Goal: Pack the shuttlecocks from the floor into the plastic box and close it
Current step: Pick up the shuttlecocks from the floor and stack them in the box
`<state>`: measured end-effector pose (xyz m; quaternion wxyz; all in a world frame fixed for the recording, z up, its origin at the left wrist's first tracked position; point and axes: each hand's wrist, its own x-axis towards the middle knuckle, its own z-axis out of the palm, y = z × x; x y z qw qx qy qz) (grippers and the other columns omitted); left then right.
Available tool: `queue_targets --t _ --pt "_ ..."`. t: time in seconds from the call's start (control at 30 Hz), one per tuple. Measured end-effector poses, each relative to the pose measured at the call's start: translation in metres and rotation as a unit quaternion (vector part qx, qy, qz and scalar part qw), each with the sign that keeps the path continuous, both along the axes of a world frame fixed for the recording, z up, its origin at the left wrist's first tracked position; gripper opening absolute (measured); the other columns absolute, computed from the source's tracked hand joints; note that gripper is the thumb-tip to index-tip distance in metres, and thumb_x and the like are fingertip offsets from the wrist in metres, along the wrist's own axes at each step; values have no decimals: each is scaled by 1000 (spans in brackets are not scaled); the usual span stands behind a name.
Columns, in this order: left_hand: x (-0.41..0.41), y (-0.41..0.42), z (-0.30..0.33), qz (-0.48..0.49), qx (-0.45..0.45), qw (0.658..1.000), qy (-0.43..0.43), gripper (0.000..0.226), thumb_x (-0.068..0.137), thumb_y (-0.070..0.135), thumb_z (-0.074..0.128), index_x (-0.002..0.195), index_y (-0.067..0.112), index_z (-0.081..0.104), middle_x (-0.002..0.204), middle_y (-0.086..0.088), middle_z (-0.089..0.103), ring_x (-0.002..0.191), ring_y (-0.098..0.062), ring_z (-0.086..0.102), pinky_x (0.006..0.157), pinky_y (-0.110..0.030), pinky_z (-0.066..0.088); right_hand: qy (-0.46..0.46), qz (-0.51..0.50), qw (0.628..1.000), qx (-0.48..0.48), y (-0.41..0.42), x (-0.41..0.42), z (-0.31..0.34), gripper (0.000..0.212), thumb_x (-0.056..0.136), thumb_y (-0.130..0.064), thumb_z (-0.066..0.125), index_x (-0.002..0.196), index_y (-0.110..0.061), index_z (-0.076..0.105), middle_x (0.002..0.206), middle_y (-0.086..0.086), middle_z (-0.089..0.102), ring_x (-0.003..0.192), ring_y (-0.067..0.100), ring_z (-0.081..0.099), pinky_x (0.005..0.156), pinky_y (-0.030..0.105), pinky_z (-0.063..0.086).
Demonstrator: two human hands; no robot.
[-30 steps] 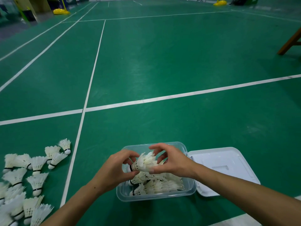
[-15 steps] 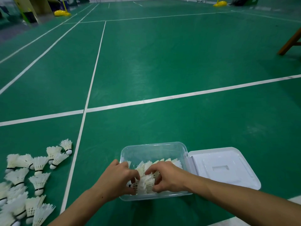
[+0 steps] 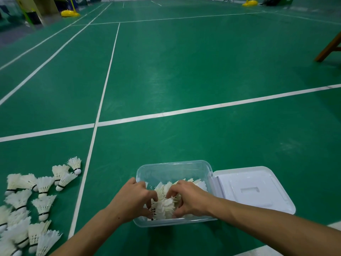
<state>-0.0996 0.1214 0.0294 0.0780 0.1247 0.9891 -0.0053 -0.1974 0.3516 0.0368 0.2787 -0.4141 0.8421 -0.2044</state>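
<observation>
Inside the plastic box (image 3: 173,168), both hands are curling their fingers around one shuttlecock (image 3: 164,207), the left hand (image 3: 132,199) pinching its cork end and the right hand (image 3: 190,197) clasping its feathers. More shuttlecocks (image 3: 191,183) are lying packed just beyond the fingertips, while the open lid (image 3: 252,189) is resting right of the right hand.

The clear, glossy plastic rectangular box (image 3: 173,168) has smooth see-through walls, and its white plastic lid (image 3: 254,189) beside it looks smooth with a dull sheen. The white feathered shuttlecocks (image 3: 43,205) on the ground have matt, frayed-looking feather skirts, smooth rounded white bases and thin black bands. The green court floor (image 3: 184,71) looks like a smooth synthetic mat with a soft sheen, marked with matt white painted lines (image 3: 203,107).
</observation>
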Motion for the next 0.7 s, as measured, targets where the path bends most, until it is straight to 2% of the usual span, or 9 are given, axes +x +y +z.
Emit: queue_targets --t 0.2,0.4,0.57,0.7 --pt "0 -1 0 23 7 1000 -2 45 82 64 72 121 42 66 101 24 76 99 -8 55 81 -34 32 10 6 1000 -4 1 -1 -4 58 82 -34 90 133 -24 64 123 2 58 110 19 56 93 31 50" --pt "1 -1 -3 51 33 998 -14 43 80 69 70 115 44 68 97 23 73 96 -5 53 83 -32 35 21 10 1000 -1 2 -1 -8 56 81 -35 90 130 -23 66 121 1 62 109 20 58 93 33 52" --pt "-1 2 -2 51 22 998 -27 46 78 71 68 115 43 69 97 22 72 96 -6 52 78 -35 29 16 10 1000 -2 -1 -1 -5 63 81 -38 91 136 -20 65 125 3 63 109 19 59 94 32 52" --pt "1 -1 -2 51 35 998 -26 50 77 75 68 117 44 68 99 23 72 97 -5 51 86 -34 36 -6 11 1000 -20 3 -3 0 66 82 -38 90 140 -19 63 130 4 63 106 13 57 96 31 53"
